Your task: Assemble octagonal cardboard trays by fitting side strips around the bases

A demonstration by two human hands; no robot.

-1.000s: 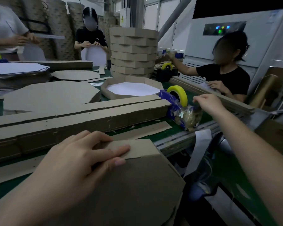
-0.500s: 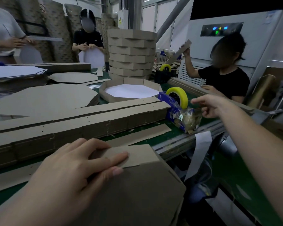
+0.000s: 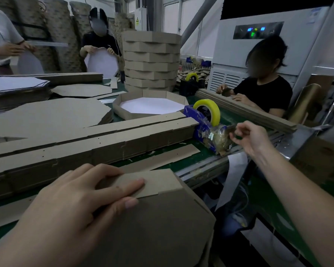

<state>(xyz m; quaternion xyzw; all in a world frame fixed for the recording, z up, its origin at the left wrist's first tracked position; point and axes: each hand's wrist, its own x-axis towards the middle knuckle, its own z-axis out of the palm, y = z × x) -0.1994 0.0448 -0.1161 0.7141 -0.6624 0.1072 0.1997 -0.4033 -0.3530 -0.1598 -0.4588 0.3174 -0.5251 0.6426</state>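
Note:
An upturned brown octagonal tray (image 3: 162, 228) lies at the table's near edge. My left hand (image 3: 81, 197) rests flat on it, its straight fingers pressing the end of the side strip (image 3: 158, 180) against the tray's wall. Off to the right, my right hand (image 3: 251, 137) is at the front of a blue tape dispenser (image 3: 191, 112) carrying a yellow tape roll (image 3: 210, 106). Its curled thumb and fingers pinch the tape end at the cutter. The clear tape itself is hard to make out.
Long stacks of side strips (image 3: 85, 143) lie across the green table (image 3: 191, 157). Behind them are flat octagonal bases (image 3: 46, 116), a tray with a white liner (image 3: 127, 112) and a tall stack of trays (image 3: 150, 60). Three people work around the table.
My right hand has dropped from the top of the dispenser to its front end and closed its fingers there. My left hand keeps pressing the strip. The person on the right lowered an arm.

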